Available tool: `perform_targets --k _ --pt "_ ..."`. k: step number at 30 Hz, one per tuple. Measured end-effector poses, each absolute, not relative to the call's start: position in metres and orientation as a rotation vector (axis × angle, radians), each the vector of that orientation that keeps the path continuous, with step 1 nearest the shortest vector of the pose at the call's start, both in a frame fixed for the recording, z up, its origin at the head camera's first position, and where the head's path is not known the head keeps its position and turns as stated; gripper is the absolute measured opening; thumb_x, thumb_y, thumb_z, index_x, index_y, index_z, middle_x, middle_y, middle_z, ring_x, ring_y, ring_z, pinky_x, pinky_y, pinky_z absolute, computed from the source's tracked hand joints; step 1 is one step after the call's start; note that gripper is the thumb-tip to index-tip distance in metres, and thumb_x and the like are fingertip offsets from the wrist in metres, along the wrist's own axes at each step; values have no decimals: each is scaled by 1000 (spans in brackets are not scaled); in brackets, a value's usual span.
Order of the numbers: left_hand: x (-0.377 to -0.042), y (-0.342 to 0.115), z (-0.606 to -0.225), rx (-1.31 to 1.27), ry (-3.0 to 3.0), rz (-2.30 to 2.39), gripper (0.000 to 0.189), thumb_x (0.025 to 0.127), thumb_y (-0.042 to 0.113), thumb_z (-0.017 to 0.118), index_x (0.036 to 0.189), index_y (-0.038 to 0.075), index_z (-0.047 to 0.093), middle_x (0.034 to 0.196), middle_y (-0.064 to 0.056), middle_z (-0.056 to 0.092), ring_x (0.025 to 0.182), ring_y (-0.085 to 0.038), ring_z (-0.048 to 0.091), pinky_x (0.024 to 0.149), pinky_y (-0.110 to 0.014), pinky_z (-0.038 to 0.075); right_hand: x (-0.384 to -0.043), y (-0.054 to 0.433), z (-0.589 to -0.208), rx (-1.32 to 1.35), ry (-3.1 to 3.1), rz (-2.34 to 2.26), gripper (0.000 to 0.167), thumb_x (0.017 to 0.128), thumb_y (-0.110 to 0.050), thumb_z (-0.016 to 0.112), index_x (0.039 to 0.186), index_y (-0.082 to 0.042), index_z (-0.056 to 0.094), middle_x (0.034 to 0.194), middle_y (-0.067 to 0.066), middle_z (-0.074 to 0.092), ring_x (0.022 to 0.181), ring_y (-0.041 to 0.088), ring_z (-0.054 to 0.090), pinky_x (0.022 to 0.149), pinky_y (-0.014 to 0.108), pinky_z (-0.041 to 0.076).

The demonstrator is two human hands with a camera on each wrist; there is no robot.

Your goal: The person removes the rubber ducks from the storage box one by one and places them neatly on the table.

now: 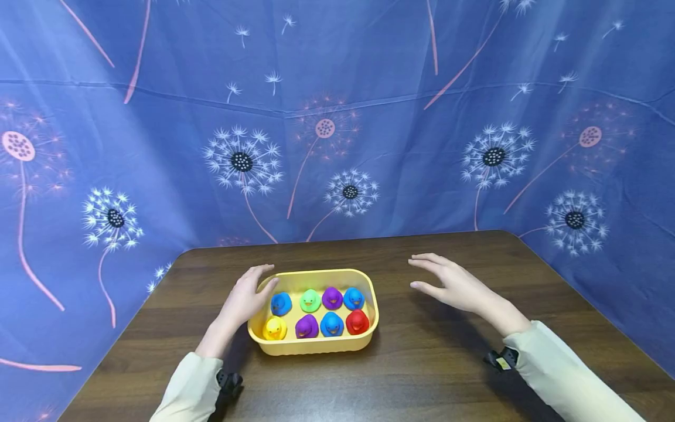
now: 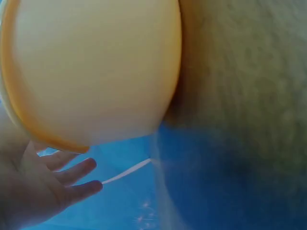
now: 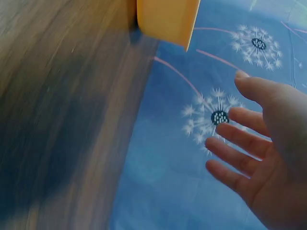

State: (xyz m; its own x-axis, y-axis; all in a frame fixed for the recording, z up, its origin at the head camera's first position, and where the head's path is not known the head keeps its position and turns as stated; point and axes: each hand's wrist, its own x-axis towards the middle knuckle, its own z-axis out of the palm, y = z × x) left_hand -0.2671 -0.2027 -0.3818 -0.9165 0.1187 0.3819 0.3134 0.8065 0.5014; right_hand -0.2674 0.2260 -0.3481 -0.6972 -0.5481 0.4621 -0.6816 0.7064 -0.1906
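A pale yellow plastic tub [image 1: 316,347] stands on the table with several rubber ducks in two rows. Its front row has a yellow duck [image 1: 275,329], a purple one [image 1: 307,327], a blue one [image 1: 332,324] and a red one [image 1: 357,322]. Behind them are a green duck [image 1: 310,300], another purple one [image 1: 332,298] and two blue ones. At the tub's left end is my left hand [image 1: 246,299], fingers stretched forward, thumb near the rim; contact is unclear. My right hand [image 1: 453,284] hovers to the tub's right, fingers extended, holding nothing.
The dark wooden table [image 1: 411,375] carries the tub near its middle. A blue cloth [image 1: 401,152] with dandelion prints hangs behind the table and along its sides. Each wrist wears a small black device, the right one [image 1: 501,359] beside the cuff.
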Motion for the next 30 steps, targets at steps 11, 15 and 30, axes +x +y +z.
perform_targets --k 11,15,30 --pt "-283 -205 -395 -258 -2539 -1112 29 93 17 58 115 -2 60 109 -18 65 102 -31 60 89 -45 47 -272 194 -348 1086 -2366 568 33 82 -18 72 113 -8 66 108 3 65 102 19 62 87 37 49" --pt "-285 -205 -396 -191 -2531 -1161 28 94 17 56 114 -2 61 105 -17 66 99 -30 60 87 -43 48 -272 181 -348 1123 -2352 588 32 82 -19 72 112 -8 66 107 2 66 101 18 62 87 36 49" --pt "-286 -205 -405 -130 -2529 -1212 18 94 6 53 108 -2 61 103 -19 66 98 -32 61 85 -44 47 -282 143 -357 1261 -2431 654 29 82 -16 72 108 -5 67 103 8 66 96 22 64 83 35 52"
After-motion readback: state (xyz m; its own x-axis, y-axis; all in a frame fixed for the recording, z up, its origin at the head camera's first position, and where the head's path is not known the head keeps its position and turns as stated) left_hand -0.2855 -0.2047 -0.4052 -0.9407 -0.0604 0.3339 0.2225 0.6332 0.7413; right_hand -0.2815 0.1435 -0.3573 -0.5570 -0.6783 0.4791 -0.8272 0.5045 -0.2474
